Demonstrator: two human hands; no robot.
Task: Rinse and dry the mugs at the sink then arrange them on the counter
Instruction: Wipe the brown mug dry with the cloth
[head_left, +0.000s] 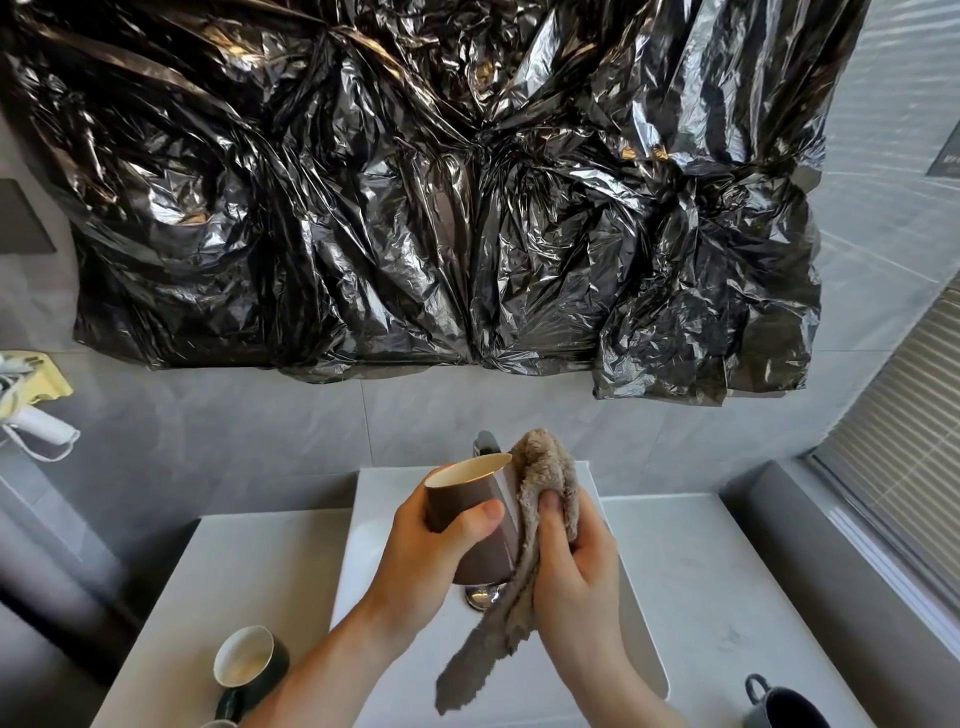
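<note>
My left hand (415, 551) grips a brown mug (483, 540) with a cream inside, tilted over the white sink (374, 499). Against the mug's right side my right hand (576, 566) presses a fluffy beige cloth (545, 478), fingers curled round it; the cloth's tail hangs down toward the basin. A dark green mug (249, 660) with a pale inside stands on the counter at the lower left. A blue-grey mug (779, 706) with its handle to the left sits at the lower right edge of the view.
A chrome tap (485, 444) rises behind the mug and a chrome drain (480, 597) shows below it. White counter (691, 571) flanks the sink. Crumpled black plastic (441, 197) covers the wall above. A white hair dryer (36, 426) hangs at far left.
</note>
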